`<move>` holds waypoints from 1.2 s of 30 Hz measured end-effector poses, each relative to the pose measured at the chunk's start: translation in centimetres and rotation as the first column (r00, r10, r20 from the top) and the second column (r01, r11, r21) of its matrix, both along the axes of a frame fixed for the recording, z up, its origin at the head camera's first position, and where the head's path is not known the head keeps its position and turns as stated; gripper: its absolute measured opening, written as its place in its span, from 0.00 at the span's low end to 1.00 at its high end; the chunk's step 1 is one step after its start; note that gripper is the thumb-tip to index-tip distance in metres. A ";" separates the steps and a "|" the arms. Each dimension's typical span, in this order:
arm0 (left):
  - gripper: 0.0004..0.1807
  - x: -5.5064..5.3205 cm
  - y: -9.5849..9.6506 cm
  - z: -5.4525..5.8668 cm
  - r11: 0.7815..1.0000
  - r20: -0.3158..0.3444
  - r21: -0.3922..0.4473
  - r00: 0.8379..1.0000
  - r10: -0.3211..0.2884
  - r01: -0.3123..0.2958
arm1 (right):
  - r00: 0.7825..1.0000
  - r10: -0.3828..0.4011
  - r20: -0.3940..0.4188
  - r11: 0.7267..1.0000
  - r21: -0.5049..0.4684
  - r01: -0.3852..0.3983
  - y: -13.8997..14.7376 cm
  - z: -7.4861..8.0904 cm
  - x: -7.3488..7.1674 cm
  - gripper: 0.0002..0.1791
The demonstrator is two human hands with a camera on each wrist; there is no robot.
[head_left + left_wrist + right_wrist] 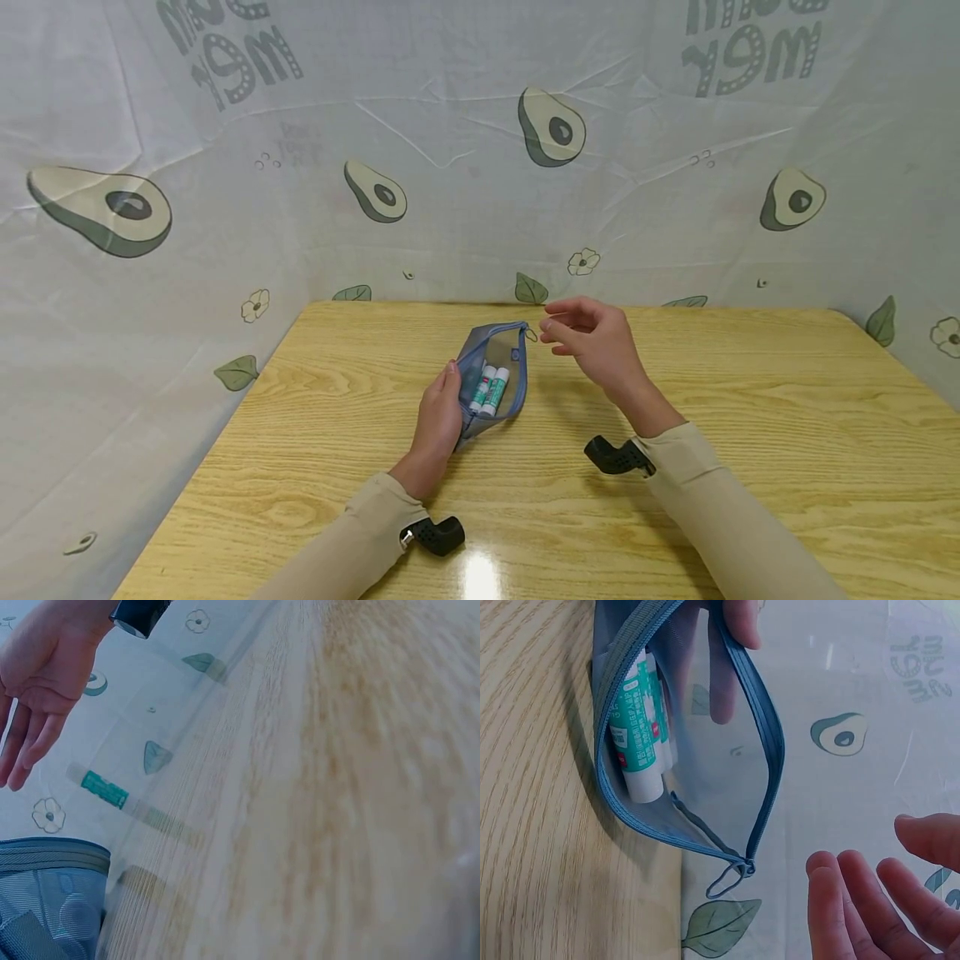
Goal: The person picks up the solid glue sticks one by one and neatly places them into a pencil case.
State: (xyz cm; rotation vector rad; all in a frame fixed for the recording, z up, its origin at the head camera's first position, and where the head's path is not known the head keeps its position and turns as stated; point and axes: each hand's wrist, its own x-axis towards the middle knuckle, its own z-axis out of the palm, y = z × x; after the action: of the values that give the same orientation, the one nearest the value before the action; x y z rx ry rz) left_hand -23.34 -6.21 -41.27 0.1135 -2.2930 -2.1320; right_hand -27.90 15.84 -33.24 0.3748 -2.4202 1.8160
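A blue-grey mesh pouch [512, 377] lies unzipped in the middle of the wooden table [750, 417]. Inside it sit two white-and-green glue sticks [489, 390], side by side [639, 742]. My left hand [452, 375] pinches the pouch's left rim and holds the mouth apart; its fingers [739, 622] curl over the zipper edge [769, 750]. My right hand [555, 333] hovers just right of the pouch's far end, near the zipper pull loop [724, 881]. Its fingers [870, 900] are relaxed and hold nothing. The pouch [45, 900] fills the lower left of the left wrist view.
A cloth printed with avocados [551, 129] hangs around the table on the left, back and right. Black wrist camera mounts sit on my right sleeve [618, 457] and left sleeve [438, 535]. Bare wood stretches on both sides of the pouch.
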 end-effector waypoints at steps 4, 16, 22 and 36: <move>0.35 0.0 0.0 -0.1 1.000 0.007 0.003 1.000 0.002 -0.002 | 1.000 -0.006 -0.011 1.000 -0.015 0.005 0.0 -0.1 0.0 0.19; 0.35 -0.1 0.0 0.0 1.000 0.015 -0.008 1.000 0.002 -0.002 | 0.998 -0.050 -0.042 0.995 -0.091 0.046 0.4 0.2 0.0 0.21; 0.35 -0.3 0.0 -0.1 1.000 0.007 0.008 1.000 0.001 -0.001 | 0.993 -0.094 -0.070 0.989 -0.121 0.085 1.1 0.7 -0.1 0.21; 0.35 -0.2 0.0 0.1 1.000 0.026 -0.013 1.000 0.006 -0.006 | 0.978 -0.193 -0.086 0.964 -0.200 0.172 3.9 2.2 -0.7 0.21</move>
State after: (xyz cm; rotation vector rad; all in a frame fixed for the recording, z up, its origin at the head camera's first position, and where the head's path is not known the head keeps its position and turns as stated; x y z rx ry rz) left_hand -23.57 -6.19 -41.13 0.1480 -2.3169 -2.1252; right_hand -28.62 19.69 -31.07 0.2152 -2.1106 1.8763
